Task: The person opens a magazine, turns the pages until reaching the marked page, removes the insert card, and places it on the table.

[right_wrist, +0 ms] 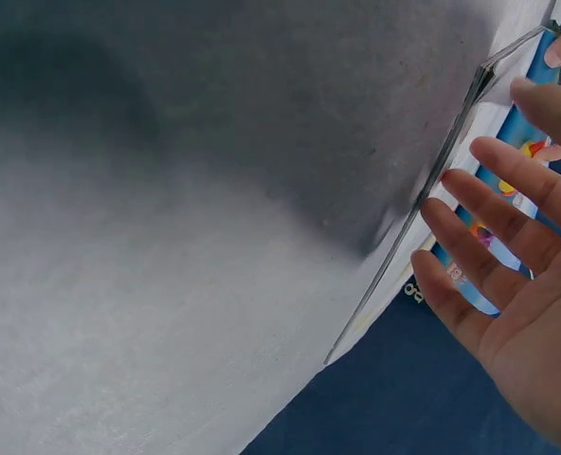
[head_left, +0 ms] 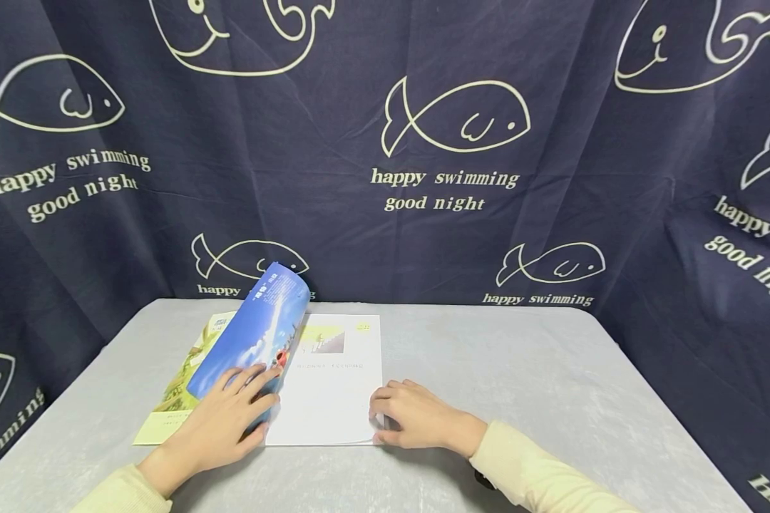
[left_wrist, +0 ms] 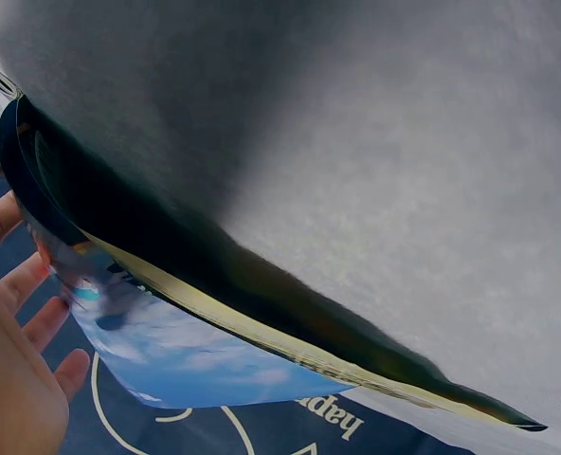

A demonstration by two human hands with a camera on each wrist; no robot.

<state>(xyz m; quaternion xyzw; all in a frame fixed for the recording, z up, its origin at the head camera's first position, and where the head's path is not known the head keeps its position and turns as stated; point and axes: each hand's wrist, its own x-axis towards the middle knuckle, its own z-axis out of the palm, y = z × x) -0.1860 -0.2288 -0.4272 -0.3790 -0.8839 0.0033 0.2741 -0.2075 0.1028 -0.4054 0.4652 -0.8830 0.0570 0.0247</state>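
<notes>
An open book (head_left: 334, 406) lies on the table with a mostly white page facing up, a small picture near its top. Its blue sky-printed leaf (head_left: 247, 335) is bent up and over to the left in a curl. Across the lower part of this curl lies my left hand (head_left: 221, 417), fingers spread; in the left wrist view, its extended fingers (left_wrist: 20, 284) touch the blue surface. My right hand (head_left: 417, 413) is at the white page's right edge, near the lower corner. The right wrist view shows its fingers (right_wrist: 489, 223) extended, tips along the page edge.
Under the curl, on the left, shows a green and yellow printed cover (head_left: 167, 417). The grey table (head_left: 520, 377) reaches back to a dark blue curtain (head_left: 449, 249) with fish drawings, which also hangs along both sides.
</notes>
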